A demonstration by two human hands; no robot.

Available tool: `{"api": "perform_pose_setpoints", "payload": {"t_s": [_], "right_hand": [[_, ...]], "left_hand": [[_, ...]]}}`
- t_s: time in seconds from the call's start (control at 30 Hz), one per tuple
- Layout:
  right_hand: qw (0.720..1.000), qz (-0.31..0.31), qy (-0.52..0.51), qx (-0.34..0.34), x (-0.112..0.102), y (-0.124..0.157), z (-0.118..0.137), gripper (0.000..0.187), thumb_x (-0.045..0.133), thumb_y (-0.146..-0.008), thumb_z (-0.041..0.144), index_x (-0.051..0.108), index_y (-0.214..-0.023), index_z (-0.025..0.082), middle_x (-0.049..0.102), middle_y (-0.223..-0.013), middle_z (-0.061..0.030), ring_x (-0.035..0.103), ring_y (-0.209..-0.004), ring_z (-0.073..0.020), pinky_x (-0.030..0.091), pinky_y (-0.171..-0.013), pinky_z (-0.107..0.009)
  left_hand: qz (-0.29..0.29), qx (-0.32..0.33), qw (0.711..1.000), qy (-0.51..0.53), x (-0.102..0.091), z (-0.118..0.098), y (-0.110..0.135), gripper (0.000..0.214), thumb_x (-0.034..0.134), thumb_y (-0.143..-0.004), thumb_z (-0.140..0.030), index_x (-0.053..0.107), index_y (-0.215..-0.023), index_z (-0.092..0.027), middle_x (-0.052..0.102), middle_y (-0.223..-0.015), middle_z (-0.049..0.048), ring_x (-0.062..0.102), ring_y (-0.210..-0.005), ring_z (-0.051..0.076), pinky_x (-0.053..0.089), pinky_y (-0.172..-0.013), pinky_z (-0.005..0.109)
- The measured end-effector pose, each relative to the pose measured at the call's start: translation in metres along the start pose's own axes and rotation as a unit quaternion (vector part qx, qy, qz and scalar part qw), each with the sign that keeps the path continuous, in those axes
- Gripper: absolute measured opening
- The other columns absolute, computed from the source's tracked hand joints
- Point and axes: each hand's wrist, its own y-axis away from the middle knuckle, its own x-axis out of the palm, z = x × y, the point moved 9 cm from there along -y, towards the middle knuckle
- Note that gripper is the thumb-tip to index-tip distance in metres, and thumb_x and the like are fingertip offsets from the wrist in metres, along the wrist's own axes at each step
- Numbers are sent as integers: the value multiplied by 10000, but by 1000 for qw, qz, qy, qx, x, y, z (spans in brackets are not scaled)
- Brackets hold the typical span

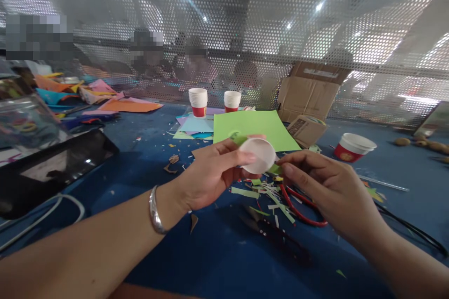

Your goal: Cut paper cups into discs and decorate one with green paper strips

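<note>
My left hand (217, 168), with a silver bangle on its wrist, is closed on a white round cup-like paper piece (261, 156), thumb across its face. A bit of green paper (238, 139) shows at the piece's far left edge. Close by on the right, my right hand (315, 175) pinches a small green paper strip (276, 168) against or beside its rim; whether the strip is stuck on cannot be seen. Below the hands lie paper scraps (277, 201), red-handled scissors (305, 217) and a dark, blurred pair of snips (280, 238).
A green sheet (252, 126) lies beyond the hands, near stacked paper cups (198, 102) and a second stack (232, 100). Another cup (354, 146) stands right, by a cardboard box (305, 91). At left are a black tablet-like object (59, 168) and coloured paper (129, 105).
</note>
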Motion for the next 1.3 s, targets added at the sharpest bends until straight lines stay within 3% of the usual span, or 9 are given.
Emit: {"api": "perform_pose_setpoints", "payload": {"t_s": [0.13, 0.23, 0.4, 0.53, 0.73, 0.9, 1.1, 1.3], "right_hand": [[998, -31, 47, -36, -6, 0, 10, 204, 666, -934, 426, 739, -953, 237, 758, -872, -14, 686, -755, -151, 526, -697, -256], [998, -8, 35, -49, 1, 1, 13, 201, 676, -930, 413, 734, -1005, 236, 755, -923, -19, 687, -783, -151, 537, -708, -254], [997, 49, 25, -60, 14, 3, 13, 148, 683, -927, 367, 735, -942, 229, 729, -869, -12, 657, -783, -146, 508, -703, -249], [997, 56, 18, -46, 14, 2, 9, 142, 675, -927, 327, 716, -843, 220, 692, -800, 6, 613, -735, -132, 467, -669, -243], [997, 70, -18, -32, 17, 3, 8, 128, 685, -918, 324, 704, -860, 211, 688, -790, 10, 601, -701, -125, 466, -642, -234], [997, 70, -4, -39, 17, 5, 13, 142, 682, -921, 332, 699, -847, 212, 678, -779, 1, 591, -693, -130, 464, -637, -239], [998, 40, 19, -53, 11, 6, 16, 166, 673, -929, 362, 708, -856, 217, 681, -780, -4, 590, -681, -133, 469, -632, -248], [996, 36, 33, -71, 11, 7, 20, 128, 668, -929, 306, 708, -844, 218, 683, -772, 8, 594, -676, -117, 470, -632, -228]], "left_hand": [[-22, -14, 977, -210, -7, 2, 1, 231, 799, -779, -327, 738, -869, -123, 692, -816, 40, 575, -726, 126, 455, -655, 242], [40, -24, 932, -359, 5, 6, 5, 223, 743, -806, -351, 709, -861, -138, 642, -746, 11, 535, -666, 130, 397, -609, 253], [101, 3, 878, -468, 23, 6, 10, 195, 678, -829, -351, 642, -781, -165, 586, -731, 0, 498, -650, 131, 345, -581, 252], [129, -13, 855, -503, 23, 10, 12, 256, 664, -846, -400, 587, -751, -175, 544, -729, -10, 491, -682, 138, 347, -608, 260], [147, -34, 858, -491, 22, 14, 15, 250, 660, -845, -385, 566, -741, -178, 504, -720, -21, 465, -683, 132, 342, -620, 262], [157, 2, 845, -511, 27, 10, 12, 301, 671, -842, -401, 538, -688, -179, 513, -736, -23, 474, -700, 130, 344, -648, 267], [142, 17, 835, -532, 24, 6, 10, 260, 682, -835, -407, 609, -752, -172, 566, -782, -3, 508, -731, 145, 363, -655, 271], [173, 43, 823, -539, 31, 5, 11, 204, 713, -821, -377, 697, -816, -173, 646, -861, 26, 582, -786, 171, 397, -708, 288]]}}
